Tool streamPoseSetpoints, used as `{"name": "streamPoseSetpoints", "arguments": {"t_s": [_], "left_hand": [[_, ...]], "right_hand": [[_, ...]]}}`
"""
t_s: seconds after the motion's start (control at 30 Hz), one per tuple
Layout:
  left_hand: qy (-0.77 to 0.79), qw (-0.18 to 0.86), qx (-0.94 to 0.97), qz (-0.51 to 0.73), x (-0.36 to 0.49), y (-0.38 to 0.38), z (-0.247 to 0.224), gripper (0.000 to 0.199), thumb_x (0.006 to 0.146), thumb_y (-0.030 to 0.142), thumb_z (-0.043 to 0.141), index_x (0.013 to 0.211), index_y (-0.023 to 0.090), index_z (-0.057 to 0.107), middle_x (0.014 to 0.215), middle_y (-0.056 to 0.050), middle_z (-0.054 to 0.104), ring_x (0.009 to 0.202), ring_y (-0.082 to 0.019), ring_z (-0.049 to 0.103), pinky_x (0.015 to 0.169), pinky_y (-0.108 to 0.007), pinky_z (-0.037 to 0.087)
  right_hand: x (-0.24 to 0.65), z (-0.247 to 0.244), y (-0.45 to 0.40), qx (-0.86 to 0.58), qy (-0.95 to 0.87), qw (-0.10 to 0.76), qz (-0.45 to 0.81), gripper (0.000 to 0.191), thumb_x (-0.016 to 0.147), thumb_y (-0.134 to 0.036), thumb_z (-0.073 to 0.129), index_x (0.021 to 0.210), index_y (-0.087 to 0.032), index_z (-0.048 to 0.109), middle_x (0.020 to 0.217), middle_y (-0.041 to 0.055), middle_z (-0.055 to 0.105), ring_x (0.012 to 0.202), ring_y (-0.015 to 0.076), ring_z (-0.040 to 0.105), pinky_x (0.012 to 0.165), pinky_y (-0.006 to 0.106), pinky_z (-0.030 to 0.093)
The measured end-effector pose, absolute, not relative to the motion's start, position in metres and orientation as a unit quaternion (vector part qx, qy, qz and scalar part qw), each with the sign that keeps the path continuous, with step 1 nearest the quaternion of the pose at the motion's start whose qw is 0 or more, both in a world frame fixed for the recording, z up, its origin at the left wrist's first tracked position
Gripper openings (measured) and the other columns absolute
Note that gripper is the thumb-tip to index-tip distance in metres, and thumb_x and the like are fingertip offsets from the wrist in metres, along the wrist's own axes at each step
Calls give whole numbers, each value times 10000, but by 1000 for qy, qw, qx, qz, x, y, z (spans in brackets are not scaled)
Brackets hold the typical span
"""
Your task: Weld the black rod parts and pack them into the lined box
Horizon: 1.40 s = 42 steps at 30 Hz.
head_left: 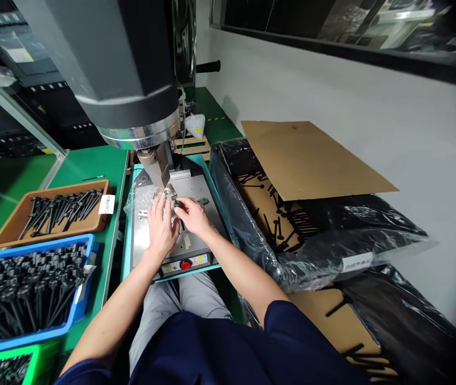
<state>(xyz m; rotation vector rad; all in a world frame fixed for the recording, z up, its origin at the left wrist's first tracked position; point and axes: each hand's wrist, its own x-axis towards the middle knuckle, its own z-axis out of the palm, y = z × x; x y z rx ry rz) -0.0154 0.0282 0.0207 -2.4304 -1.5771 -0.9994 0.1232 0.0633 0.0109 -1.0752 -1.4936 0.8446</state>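
Note:
A grey machine with a metal horn stands over a metal base plate. My left hand lies over the fixture below the horn, its fingers pressed together and pointing forward; whatever is under them is hidden. Close beside it, my right hand pinches a small black part between thumb and fingertips at the fixture. A short dark piece shows on the plate between the hands. A red button sits on the front of the base.
On the left are a brown tray of black bolt-like parts, a blue bin of similar parts and a green bin. Plastic-lined boxes with a cardboard sheet stand right. A black handle juts out behind.

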Motion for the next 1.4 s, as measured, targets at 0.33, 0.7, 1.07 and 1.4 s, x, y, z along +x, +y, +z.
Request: {"name": "streamPoseSetpoints", "arguments": {"t_s": [0.33,0.7,1.07,1.4], "left_hand": [[-454,112,-816,-339,-30,35,26,649,878,181,502,1495,143,307,1502,-213,398,1436,-333,301,1130,-563,285],[-393,119,-842,-351,-41,5,16,622,875,111,506,1472,201,354,1404,-167,519,1364,-300,424,1075,-532,419],[-391,119,-828,-384,-40,3,20,639,863,90,525,1471,195,362,1397,-168,525,1356,-292,433,1081,-516,423],[-391,125,-816,-407,-39,10,37,624,879,112,507,1478,220,368,1411,-150,525,1348,-285,453,1081,-521,424]], "right_hand": [[107,18,83,-418,-620,585,314,306,845,-220,606,1142,-222,681,1073,73,553,1003,188,592,867,292,531],[123,-16,49,-387,-519,583,491,299,817,-356,633,1068,-196,666,1001,57,677,920,188,631,864,341,514],[111,-9,59,-404,-548,609,406,300,797,-325,639,1071,-221,702,1085,75,598,926,192,607,760,309,539],[85,11,102,-433,-569,623,316,258,801,-284,659,1049,-248,720,1176,74,587,1139,219,557,1039,355,432]]}}
